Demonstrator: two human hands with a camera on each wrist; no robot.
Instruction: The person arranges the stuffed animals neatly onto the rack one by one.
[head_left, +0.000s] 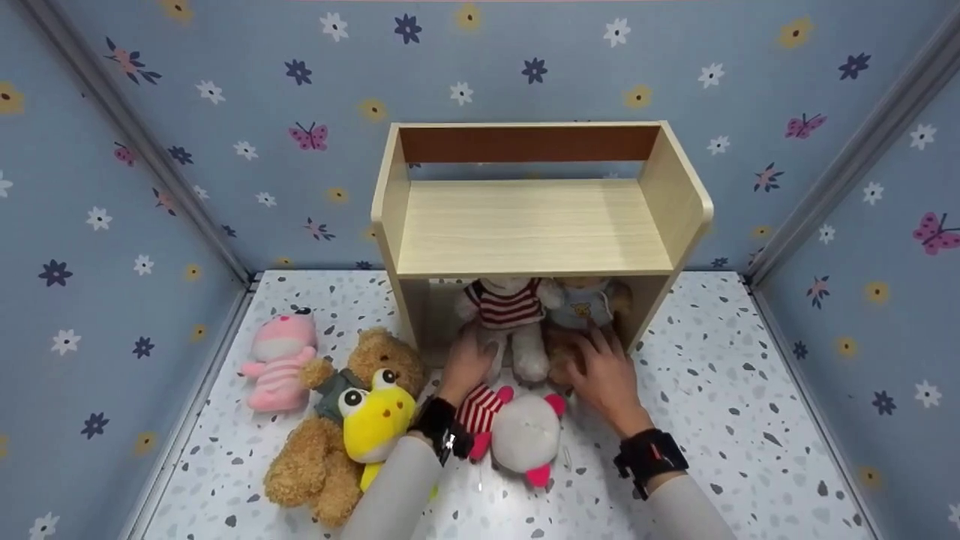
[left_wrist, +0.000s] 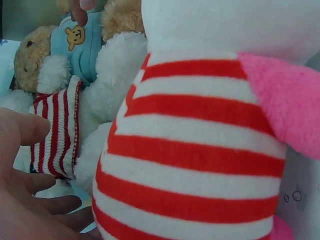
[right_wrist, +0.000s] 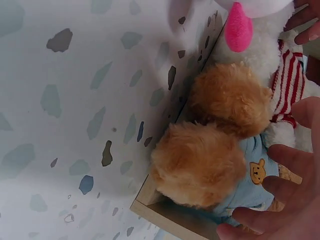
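A white plush bear in a red-and-white striped sweater [head_left: 510,306] sits in the lower compartment of a wooden shelf [head_left: 534,225]. Beside it on the right sits a brown plush bear in a blue top [head_left: 579,307]; the shelf board hides most of both heads from above. My left hand [head_left: 466,365] is at the white bear's leg, fingers loosely bent and not wrapped around it. Over the brown bear's front and legs, my right hand [head_left: 609,379] reaches with fingers spread. A plush in red-striped clothing with pink limbs [left_wrist: 195,150] lies between my forearms.
Left of the shelf lie a pink plush [head_left: 283,360], a large brown teddy bear [head_left: 386,360] and a yellow frog plush [head_left: 379,424] leaning on it. Flowered blue panels [head_left: 315,180] enclose the speckled table [head_left: 750,420] at the back and sides.
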